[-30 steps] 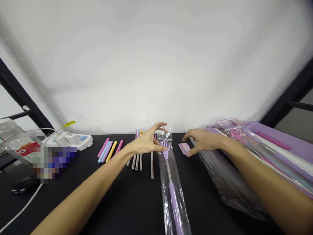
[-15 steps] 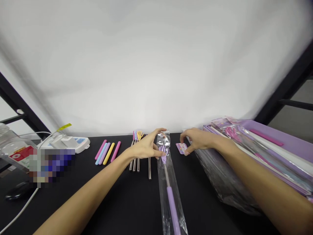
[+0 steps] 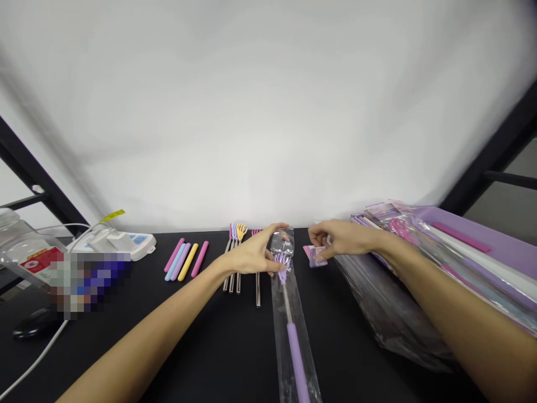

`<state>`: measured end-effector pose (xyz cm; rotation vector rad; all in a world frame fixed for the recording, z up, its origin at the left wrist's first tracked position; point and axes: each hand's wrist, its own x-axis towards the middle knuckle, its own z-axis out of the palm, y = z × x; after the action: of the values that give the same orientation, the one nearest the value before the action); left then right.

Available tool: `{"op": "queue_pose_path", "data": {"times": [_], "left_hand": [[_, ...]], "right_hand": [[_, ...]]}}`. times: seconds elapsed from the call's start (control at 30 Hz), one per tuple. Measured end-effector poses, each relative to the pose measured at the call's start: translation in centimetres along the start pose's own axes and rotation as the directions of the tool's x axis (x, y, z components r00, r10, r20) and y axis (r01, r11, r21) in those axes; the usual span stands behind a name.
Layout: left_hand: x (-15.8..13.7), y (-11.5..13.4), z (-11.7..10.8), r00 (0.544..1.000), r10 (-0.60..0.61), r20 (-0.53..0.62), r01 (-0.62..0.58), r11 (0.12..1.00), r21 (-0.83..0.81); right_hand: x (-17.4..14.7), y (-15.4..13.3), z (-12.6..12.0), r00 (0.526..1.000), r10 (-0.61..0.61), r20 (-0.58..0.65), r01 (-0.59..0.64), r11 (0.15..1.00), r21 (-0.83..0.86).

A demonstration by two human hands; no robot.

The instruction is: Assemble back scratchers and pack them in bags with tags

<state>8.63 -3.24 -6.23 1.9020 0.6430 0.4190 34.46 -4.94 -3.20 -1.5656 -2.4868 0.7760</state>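
Observation:
A purple back scratcher (image 3: 297, 358) lies inside a clear plastic bag (image 3: 308, 341) on the black table. My left hand (image 3: 254, 252) grips the bag's upper end, thumb over the claw-shaped head and index finger by the top edge. Right of the bag, my right hand (image 3: 342, 238) pinches a small pink and purple card (image 3: 318, 258) at the table surface; its fingers partly cover the card. Just left of the bag, partly behind my left hand, lie metal-shafted scratcher pieces with coloured claw heads (image 3: 240, 230) and a separate metal rod (image 3: 258, 294).
Several coloured handle tubes (image 3: 187, 262) lie to the left. Beyond them are a white power strip (image 3: 142, 244), a clear jar (image 3: 25, 246) and a black mouse (image 3: 36, 324). At right, a purple bin (image 3: 465, 224) holds bagged scratchers, with loose plastic bags (image 3: 377, 302) beside it.
My right hand's fingers have closed on the small card, which is now tilted and partly lifted. My left hand stays at the bag's upper end.

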Motion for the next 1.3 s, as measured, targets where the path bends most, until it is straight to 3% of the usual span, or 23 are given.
{"op": "queue_pose_path", "data": {"times": [0.07,0.17,0.4,0.6,0.97,1.17,1.3], "left_hand": [[0.0,-0.1,0.0,1.0,0.007,0.008,-0.007,1.0,-0.015],[0.0,-0.2,0.0,0.999,0.043,0.013,-0.042,0.999,-0.033],[-0.1,0.2,0.2,0.994,0.109,0.031,-0.108,0.993,-0.057],[-0.3,0.5,0.0,0.994,0.107,0.013,-0.106,0.993,-0.049],[-0.1,0.4,0.1,0.994,0.105,0.021,-0.104,0.993,-0.058],[-0.1,0.4,0.0,0.992,0.122,0.039,-0.118,0.988,-0.096],[-0.3,0.6,0.1,0.995,0.104,-0.007,-0.105,0.992,-0.073]], "right_hand": [[-0.6,-1.0,-0.6,0.996,-0.08,0.03,0.074,0.983,0.165],[-1.1,-2.3,-1.4,0.982,-0.145,-0.122,0.172,0.952,0.255],[-0.2,-2.2,-0.8,0.899,-0.125,-0.419,0.21,0.964,0.165],[0.2,-2.4,-0.1,0.836,-0.127,-0.534,0.213,0.972,0.102],[0.1,-3.3,0.0,0.853,-0.15,-0.499,0.212,0.975,0.069],[0.1,-3.3,0.0,0.843,-0.246,-0.478,0.234,0.968,-0.085],[0.3,-3.2,0.1,0.846,-0.234,-0.48,0.258,0.966,-0.016]]}}
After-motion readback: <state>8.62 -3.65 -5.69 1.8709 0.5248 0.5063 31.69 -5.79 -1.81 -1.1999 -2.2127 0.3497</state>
